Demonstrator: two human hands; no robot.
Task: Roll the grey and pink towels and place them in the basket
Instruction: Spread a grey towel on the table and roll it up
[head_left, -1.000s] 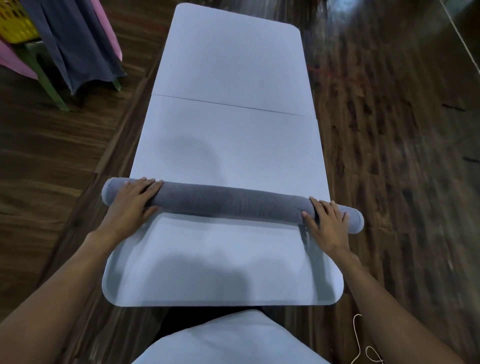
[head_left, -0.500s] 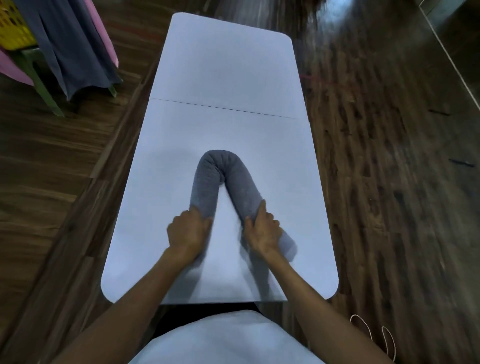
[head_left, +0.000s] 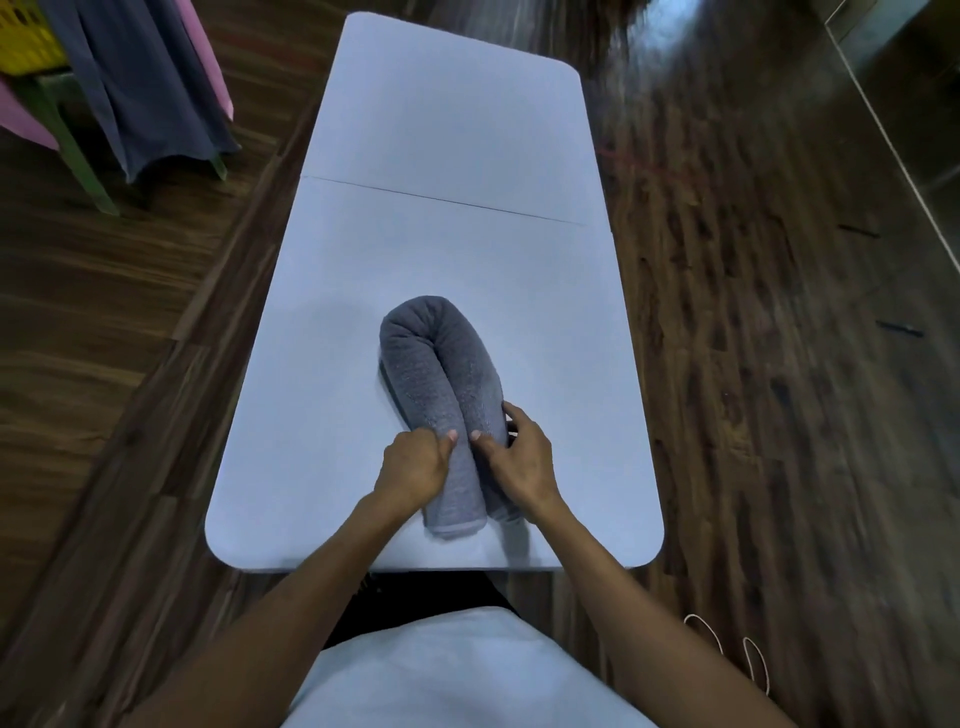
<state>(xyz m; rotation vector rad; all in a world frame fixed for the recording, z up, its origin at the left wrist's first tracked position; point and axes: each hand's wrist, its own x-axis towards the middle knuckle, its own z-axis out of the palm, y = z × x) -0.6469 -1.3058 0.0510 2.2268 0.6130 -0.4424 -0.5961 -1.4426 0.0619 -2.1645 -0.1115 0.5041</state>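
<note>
Dark wooden floor, pale table (head_left: 441, 130); at lower centre we see the grey towel (head_left: 441, 374) rolled, bent double; left hand (head_left: 413, 467) and right hand (head_left: 522, 462) clamp its ends; soft, springy, best gripped around both limbs.

Long white bench (head_left: 447, 130) with a seam across it, dark wood-plank floor (head_left: 779, 364) with glare at top, green-legged stool (head_left: 78, 150) far left.

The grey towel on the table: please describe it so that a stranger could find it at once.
Start at the long white table in the middle of the wooden floor. Near its close end lies the grey towel, rolled into a thick tube and bent into a U, with the left hand and right hand gripping its two ends.
</note>
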